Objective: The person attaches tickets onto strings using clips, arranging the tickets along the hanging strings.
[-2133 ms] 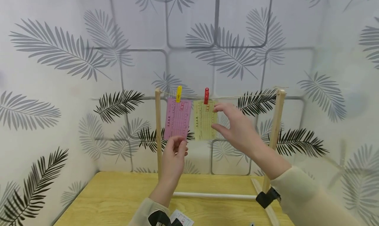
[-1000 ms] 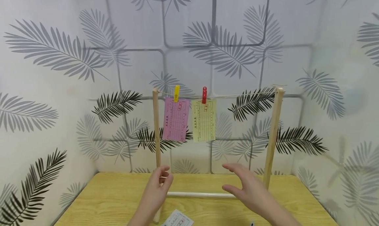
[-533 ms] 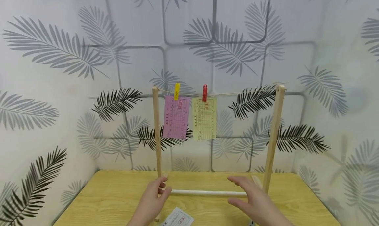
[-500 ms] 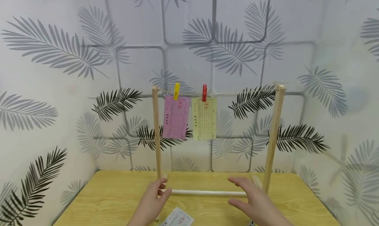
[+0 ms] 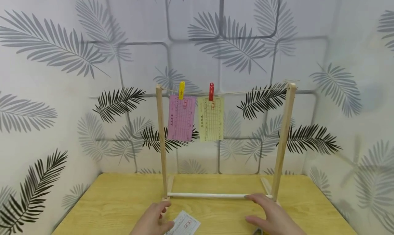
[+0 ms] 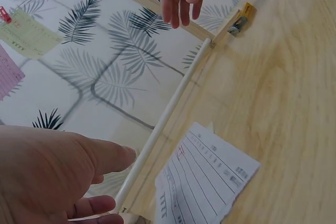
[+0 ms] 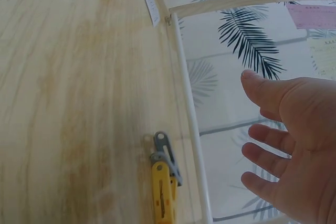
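Note:
My left hand (image 5: 153, 218) hangs over the table just left of a white printed slip (image 5: 185, 224), fingers loosely bent and holding nothing. In the left wrist view the slip (image 6: 207, 174) lies on the wood, past the fingertips. My right hand (image 5: 270, 214) hovers at the right, thumb and fingers spread and empty. Near it on the table lie a yellow clothespin and a grey one (image 7: 164, 182), close together. A pink slip (image 5: 181, 118) hangs under a yellow clothespin (image 5: 182, 90), and a yellow-green slip (image 5: 211, 120) under a red clothespin (image 5: 211, 91).
The clothespins grip a string (image 5: 243, 92) tied between two wooden posts, the left post (image 5: 161, 139) and the right post (image 5: 284, 142). A white rod (image 5: 209, 195) joins the posts low down. Leaf-patterned wall covering stands behind the table (image 5: 132, 190).
Both hands have left the hanging slips and come down to the table. They have sunk a little further in the last half second. The view has tilted slightly down.

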The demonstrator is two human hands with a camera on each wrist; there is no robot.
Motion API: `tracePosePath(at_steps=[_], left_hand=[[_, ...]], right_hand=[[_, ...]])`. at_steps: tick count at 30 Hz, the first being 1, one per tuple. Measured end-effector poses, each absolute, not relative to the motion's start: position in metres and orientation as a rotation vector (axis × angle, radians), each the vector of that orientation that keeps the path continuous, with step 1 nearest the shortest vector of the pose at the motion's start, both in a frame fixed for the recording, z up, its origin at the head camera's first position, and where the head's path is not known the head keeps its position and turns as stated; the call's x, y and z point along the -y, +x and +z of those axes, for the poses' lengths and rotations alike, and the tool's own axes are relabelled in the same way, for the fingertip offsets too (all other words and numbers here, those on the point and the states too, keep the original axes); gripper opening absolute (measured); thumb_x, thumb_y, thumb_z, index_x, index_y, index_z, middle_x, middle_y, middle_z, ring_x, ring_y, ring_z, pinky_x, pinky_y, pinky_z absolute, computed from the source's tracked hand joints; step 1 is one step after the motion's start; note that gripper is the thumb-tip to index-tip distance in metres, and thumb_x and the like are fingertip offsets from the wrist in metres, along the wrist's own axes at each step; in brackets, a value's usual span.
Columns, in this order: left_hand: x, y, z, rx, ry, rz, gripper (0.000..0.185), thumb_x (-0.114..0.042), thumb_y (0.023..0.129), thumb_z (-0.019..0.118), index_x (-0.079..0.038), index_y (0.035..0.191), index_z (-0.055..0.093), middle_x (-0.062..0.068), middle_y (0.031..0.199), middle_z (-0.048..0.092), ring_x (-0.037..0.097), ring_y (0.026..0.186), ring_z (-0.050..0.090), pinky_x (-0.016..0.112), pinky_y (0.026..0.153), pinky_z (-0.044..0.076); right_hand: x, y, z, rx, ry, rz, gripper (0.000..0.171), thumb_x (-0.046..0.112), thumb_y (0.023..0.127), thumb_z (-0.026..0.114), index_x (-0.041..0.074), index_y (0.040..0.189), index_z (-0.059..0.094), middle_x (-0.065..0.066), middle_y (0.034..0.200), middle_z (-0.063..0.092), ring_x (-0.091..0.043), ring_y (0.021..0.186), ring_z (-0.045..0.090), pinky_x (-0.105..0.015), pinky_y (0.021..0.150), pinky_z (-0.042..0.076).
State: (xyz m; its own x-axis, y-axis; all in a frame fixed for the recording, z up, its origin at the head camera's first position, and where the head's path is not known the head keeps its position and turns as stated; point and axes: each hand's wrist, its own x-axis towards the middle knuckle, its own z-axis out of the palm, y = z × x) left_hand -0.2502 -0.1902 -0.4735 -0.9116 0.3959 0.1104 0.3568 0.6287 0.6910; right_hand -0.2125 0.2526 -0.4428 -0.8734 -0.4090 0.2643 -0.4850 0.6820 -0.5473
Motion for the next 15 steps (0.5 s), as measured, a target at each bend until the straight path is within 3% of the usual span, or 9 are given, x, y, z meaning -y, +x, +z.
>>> tracePosePath(at_steps=[8, 11, 15], left_hand=[[0.194, -0.248, -0.486, -2.841, 0.683, 0.91, 0.064, -0.022, 0.088, 0.096, -0.003, 0.142, 0.066, 0.013, 0.119, 0.067, 0.03, 0.097, 0.063, 0.053, 0.081, 0.056], [0.192, -0.246, -0.485, -2.853, 0.725, 0.858, 0.063, -0.021, 0.088, 0.096, -0.004, 0.141, 0.067, 0.011, 0.116, 0.066, 0.027, 0.094, 0.06, 0.05, 0.079, 0.055], [0.188, -0.244, -0.485, -2.851, 0.724, 0.819, 0.061, -0.022, 0.088, 0.096, -0.005, 0.139, 0.069, 0.008, 0.114, 0.065, 0.026, 0.093, 0.058, 0.049, 0.08, 0.055]], right_hand=[[-0.268, -0.212, -0.459, 2.84, 0.726, 1.003, 0.057, 0.036, 0.104, 0.08, 0.004, 0.148, 0.064, -0.013, 0.146, 0.067, -0.036, 0.132, 0.063, -0.042, 0.101, 0.056], [-0.272, -0.213, -0.463, 2.867, 0.738, 1.019, 0.058, 0.035, 0.103, 0.081, 0.003, 0.148, 0.064, -0.013, 0.145, 0.067, -0.036, 0.131, 0.063, -0.041, 0.101, 0.056], [-0.277, -0.214, -0.466, 2.925, 0.724, 1.088, 0.058, 0.031, 0.102, 0.082, 0.001, 0.148, 0.063, -0.018, 0.145, 0.065, -0.047, 0.132, 0.061, -0.045, 0.101, 0.055]])
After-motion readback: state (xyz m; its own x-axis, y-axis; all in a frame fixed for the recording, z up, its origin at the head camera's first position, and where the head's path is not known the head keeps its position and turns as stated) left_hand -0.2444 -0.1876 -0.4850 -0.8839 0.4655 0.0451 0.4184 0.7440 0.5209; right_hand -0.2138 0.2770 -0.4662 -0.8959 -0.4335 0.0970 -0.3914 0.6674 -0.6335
